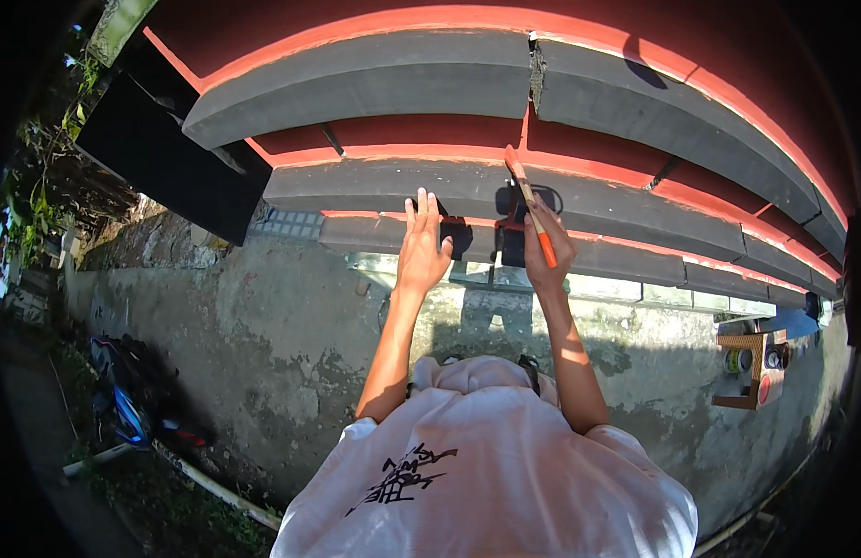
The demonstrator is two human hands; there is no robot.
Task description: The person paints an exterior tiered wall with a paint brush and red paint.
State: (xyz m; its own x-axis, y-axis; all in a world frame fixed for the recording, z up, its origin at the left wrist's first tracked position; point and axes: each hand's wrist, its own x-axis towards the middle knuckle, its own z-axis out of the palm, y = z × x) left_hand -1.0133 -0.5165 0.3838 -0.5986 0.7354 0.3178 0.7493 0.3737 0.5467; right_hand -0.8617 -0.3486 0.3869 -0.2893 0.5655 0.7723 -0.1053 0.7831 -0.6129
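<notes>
My right hand (550, 253) grips a paintbrush (526, 193) by its wooden handle, whose rear end is orange. The reddish bristles point away from me and reach the red strip (430, 152) just above a dark grey ledge (365, 181). Fingers stretched out and close together, my left hand (421, 253) is at the front of that ledge, left of the brush. Whether its palm rests on the surface I cannot tell. Dark shadows of my hands and the brush fall across the ledge. Nothing is in the left hand.
Another grey ledge (356, 88) runs higher up, with a cracked joint (537, 74). A black panel (175, 139) leans at the left end. Right of me, a brown crate (763, 377) holds cans (737, 360) on worn concrete (263, 344). A blue-and-black motorbike (128, 409) stands lower left.
</notes>
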